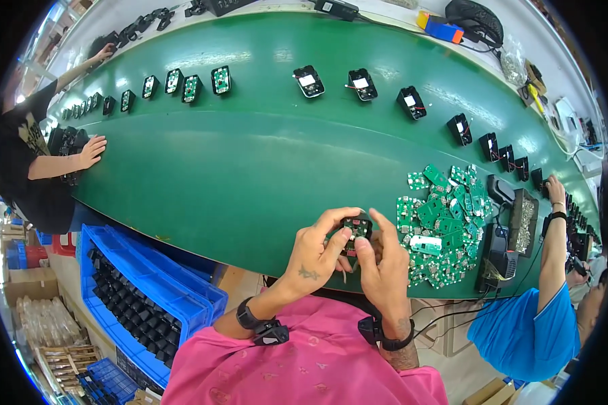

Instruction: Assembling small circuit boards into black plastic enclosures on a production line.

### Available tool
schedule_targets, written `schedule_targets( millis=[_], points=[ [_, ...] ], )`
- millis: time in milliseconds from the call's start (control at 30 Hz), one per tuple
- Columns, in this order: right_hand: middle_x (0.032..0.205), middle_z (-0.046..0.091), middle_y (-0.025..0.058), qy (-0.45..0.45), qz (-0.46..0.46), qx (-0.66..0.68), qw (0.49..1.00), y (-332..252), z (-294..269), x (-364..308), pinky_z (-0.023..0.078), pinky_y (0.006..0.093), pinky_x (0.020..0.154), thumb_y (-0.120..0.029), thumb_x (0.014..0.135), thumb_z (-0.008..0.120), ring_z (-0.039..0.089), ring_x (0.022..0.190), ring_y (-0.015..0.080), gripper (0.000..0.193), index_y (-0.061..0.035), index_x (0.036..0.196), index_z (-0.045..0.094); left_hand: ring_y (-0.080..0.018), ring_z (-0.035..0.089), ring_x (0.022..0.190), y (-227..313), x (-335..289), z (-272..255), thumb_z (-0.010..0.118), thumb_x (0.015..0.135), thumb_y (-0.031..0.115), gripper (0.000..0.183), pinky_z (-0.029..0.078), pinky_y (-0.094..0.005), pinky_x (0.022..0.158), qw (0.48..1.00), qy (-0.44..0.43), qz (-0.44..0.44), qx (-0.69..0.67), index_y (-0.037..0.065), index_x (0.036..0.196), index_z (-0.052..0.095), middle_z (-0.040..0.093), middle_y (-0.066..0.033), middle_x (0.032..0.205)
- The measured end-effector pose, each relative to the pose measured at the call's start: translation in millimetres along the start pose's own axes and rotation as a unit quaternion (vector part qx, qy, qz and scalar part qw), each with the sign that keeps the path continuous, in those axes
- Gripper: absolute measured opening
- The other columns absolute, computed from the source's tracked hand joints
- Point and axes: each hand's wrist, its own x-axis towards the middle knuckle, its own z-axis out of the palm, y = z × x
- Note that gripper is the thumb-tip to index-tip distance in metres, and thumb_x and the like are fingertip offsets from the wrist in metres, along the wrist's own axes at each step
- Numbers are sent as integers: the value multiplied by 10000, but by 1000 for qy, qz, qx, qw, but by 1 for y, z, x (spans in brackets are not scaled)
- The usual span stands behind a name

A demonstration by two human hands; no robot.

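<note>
Close to my body, above the table's front edge, both hands grip a small black plastic housing [355, 225] with a circuit board showing inside it. My left hand [319, 244] wraps its left side, thumb on the board. On the other side my right hand [384, 263] holds the housing, its thumb also pressing at the face. The lower part of the housing is hidden by my fingers. Just right of my right hand spreads a pile of green circuit boards [446, 223], with one white-faced board [425, 244] on top.
Black housings with white parts [363, 84] and ones with green boards [221, 79] line the green table [250, 162]. A metal tray of small parts [522, 223] stands right. Co-workers' hands [92, 152] are at both sides. A blue crate [135, 283] of black housings sits lower left.
</note>
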Motion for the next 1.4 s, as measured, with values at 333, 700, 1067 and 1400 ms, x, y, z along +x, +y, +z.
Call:
schedule_targets(
  millis=[333,700,1067,1400],
  points=[
    [1082,655,133,99,-79,57,990,14,19,-8,513,302,791,-55,1000,458,627,919,183,359,33,1342,521,-169,668,611,-20,-1,22,569,964,63,324,557,-294,547,964,67,227,119,58,1288,566,695,-154,1023],
    [1040,578,131,12,-108,-59,992,22,38,-15,461,288,592,-22,861,661,562,690,164,496,35,1326,498,-152,627,494,26,87,-87,452,1005,100,257,536,-299,450,975,147,108,124,70,1234,564,650,-116,856],
    [982,594,143,21,-251,-152,956,28,48,-19,480,417,742,-76,805,717,579,862,326,247,0,1029,647,-346,694,697,31,241,-183,552,958,199,392,555,-434,667,802,373,151,441,-4,1290,506,690,-213,858],
    [945,602,129,12,-265,-146,953,28,47,-19,473,422,721,-68,785,728,574,834,323,214,-13,981,658,-423,593,1134,31,229,-120,823,709,334,924,505,-479,926,791,183,216,542,8,1433,350,552,-243,1325]
  ],
)
